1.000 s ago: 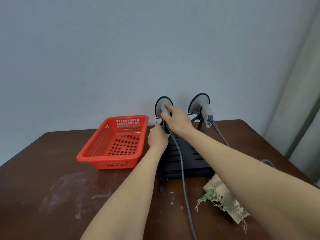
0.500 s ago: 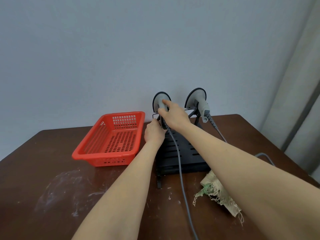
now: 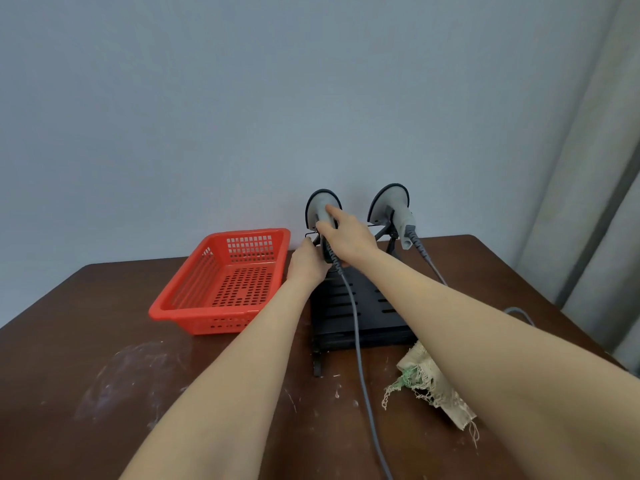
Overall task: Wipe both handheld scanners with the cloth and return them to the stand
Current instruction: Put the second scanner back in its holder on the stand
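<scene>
The left scanner (image 3: 322, 206) sits in the black stand (image 3: 363, 306) at the back of the brown worktop (image 3: 86, 358). The right hand (image 3: 349, 235) holds it at the handle, with the index finger laid along the neck. The left hand (image 3: 306, 263) is at the left side of the stand, just under this scanner; I cannot tell how its fingers lie. The right scanner (image 3: 390, 204) rests in the stand, apart from both hands. The cloth (image 3: 429, 386) lies crumpled in front of the stand, and a red basket (image 3: 225, 282) is at its left.

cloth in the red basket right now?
No, the cloth lies on the table by the stand's near right corner, outside the basket.
</scene>
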Action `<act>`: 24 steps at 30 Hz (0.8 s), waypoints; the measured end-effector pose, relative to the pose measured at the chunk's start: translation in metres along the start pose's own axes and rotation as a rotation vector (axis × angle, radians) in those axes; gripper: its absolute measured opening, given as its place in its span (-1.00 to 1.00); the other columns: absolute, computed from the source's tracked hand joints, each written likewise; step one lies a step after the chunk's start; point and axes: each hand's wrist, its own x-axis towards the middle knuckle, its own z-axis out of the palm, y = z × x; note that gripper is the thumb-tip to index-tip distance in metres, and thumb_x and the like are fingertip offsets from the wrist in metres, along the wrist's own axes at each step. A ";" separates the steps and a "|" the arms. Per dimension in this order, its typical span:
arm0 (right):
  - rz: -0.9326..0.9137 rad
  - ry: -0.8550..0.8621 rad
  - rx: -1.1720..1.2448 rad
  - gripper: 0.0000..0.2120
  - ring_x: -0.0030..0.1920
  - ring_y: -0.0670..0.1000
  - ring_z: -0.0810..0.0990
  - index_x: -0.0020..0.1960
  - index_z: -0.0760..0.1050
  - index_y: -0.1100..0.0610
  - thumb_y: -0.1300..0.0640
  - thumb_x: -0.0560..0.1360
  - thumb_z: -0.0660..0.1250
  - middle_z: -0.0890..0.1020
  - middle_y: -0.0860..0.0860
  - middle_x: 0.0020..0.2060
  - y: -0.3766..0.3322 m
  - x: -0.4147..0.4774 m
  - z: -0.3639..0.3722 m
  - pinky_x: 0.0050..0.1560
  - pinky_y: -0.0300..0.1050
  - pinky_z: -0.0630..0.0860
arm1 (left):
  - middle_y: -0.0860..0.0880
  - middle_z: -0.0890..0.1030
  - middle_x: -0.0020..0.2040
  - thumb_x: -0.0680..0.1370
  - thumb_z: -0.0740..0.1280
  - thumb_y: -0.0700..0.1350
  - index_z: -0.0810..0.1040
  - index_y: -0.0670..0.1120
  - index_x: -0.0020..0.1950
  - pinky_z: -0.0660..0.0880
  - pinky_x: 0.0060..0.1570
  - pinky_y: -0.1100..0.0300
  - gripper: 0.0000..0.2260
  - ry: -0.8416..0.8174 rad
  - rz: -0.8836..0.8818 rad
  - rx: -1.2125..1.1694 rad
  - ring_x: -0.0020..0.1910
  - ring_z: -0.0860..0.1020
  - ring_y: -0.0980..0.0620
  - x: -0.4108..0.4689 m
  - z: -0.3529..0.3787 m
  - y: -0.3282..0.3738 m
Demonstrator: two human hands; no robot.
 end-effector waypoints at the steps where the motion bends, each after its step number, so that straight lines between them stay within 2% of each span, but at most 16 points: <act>1: 0.009 -0.009 0.010 -0.46 0.25 0.15 0.46 0.49 0.17 -0.09 -0.08 0.52 0.13 0.45 0.06 0.35 -0.002 0.000 -0.001 0.13 0.07 0.53 | -0.18 0.57 0.17 0.55 0.24 -0.19 0.36 -0.20 0.34 0.38 -0.08 0.15 -0.64 0.011 0.005 -0.024 0.16 0.54 -0.20 -0.001 -0.003 0.001; 5: 0.020 -0.046 0.066 -0.46 0.03 0.09 0.52 0.47 0.21 -0.04 -0.11 0.51 0.13 0.54 0.06 0.11 -0.006 -0.003 -0.005 0.05 0.04 0.54 | -0.17 0.54 0.26 0.57 0.19 -0.25 0.31 -0.15 0.44 0.34 -0.02 0.21 -0.58 0.014 0.016 -0.063 0.22 0.51 -0.16 -0.002 -0.021 0.006; 7: 0.020 -0.046 0.049 -0.46 -0.01 0.10 0.51 0.46 0.24 -0.02 -0.14 0.51 0.10 0.54 0.07 0.19 -0.006 -0.006 -0.005 -0.04 0.02 0.47 | -0.15 0.51 0.31 0.55 0.20 -0.29 0.31 -0.13 0.46 0.38 0.08 0.19 -0.54 0.020 0.022 -0.101 0.26 0.49 -0.13 -0.002 -0.028 0.009; 9: 0.011 -0.052 0.014 -0.56 -0.07 0.12 0.52 0.30 0.40 0.04 -0.15 0.53 0.08 0.58 0.09 0.10 -0.007 -0.007 -0.007 -0.08 0.03 0.46 | -0.13 0.51 0.33 0.52 0.22 -0.31 0.34 -0.12 0.45 0.42 0.19 0.13 -0.52 0.046 0.040 -0.120 0.28 0.49 -0.11 -0.002 -0.033 0.010; 11: 0.009 -0.054 -0.005 -0.59 -0.07 0.15 0.56 0.11 0.48 0.10 -0.17 0.53 0.07 0.61 0.11 -0.04 -0.008 -0.008 -0.010 -0.06 0.03 0.48 | -0.14 0.51 0.33 0.53 0.20 -0.33 0.35 -0.14 0.44 0.41 0.26 0.09 -0.54 0.077 0.058 -0.130 0.29 0.48 -0.10 -0.004 -0.037 0.013; 14: 0.027 -0.062 -0.015 -0.55 -0.06 0.17 0.58 0.02 0.49 0.15 -0.20 0.52 0.07 0.60 0.12 -0.13 -0.009 -0.011 -0.016 -0.01 0.09 0.53 | -0.15 0.50 0.33 0.53 0.15 -0.39 0.35 -0.17 0.43 0.39 0.25 0.10 -0.54 0.087 0.081 -0.145 0.30 0.47 -0.11 -0.007 -0.042 0.018; 17: 0.032 -0.058 -0.016 -0.62 -0.18 0.12 0.50 -0.19 0.39 0.14 -0.15 0.54 0.07 0.47 0.04 -0.32 -0.010 -0.015 -0.020 -0.01 0.11 0.52 | -0.15 0.57 0.23 0.50 0.19 -0.40 0.45 -0.14 0.34 0.46 0.16 0.07 -0.57 0.106 0.106 -0.155 0.20 0.54 -0.13 -0.008 -0.048 0.020; 19: 0.028 -0.054 -0.039 -0.63 -0.13 0.09 0.45 -0.17 0.38 0.16 -0.14 0.55 0.07 0.45 0.03 -0.27 -0.010 -0.020 -0.025 -0.05 0.04 0.46 | -0.14 0.59 0.19 0.50 0.20 -0.40 0.48 -0.12 0.29 0.50 0.08 0.09 -0.60 0.116 0.115 -0.163 0.16 0.56 -0.14 -0.010 -0.051 0.022; 22: 0.032 -0.061 -0.033 -0.61 0.11 0.12 0.47 0.14 0.42 0.17 -0.13 0.55 0.11 0.52 0.10 0.04 -0.009 -0.026 -0.033 0.04 -0.01 0.39 | -0.12 0.54 0.28 0.53 0.15 -0.38 0.43 -0.14 0.35 0.44 0.12 0.12 -0.59 0.131 0.105 -0.148 0.23 0.52 -0.11 -0.017 -0.056 0.031; 24: 0.039 -0.058 -0.009 -0.48 0.31 0.14 0.39 0.38 0.31 0.18 -0.12 0.55 0.14 0.46 0.11 0.29 -0.009 -0.030 -0.039 0.18 0.01 0.36 | -0.12 0.51 0.31 0.55 0.15 -0.33 0.40 -0.15 0.37 0.40 0.19 0.12 -0.61 0.182 0.112 -0.124 0.28 0.49 -0.10 -0.024 -0.059 0.038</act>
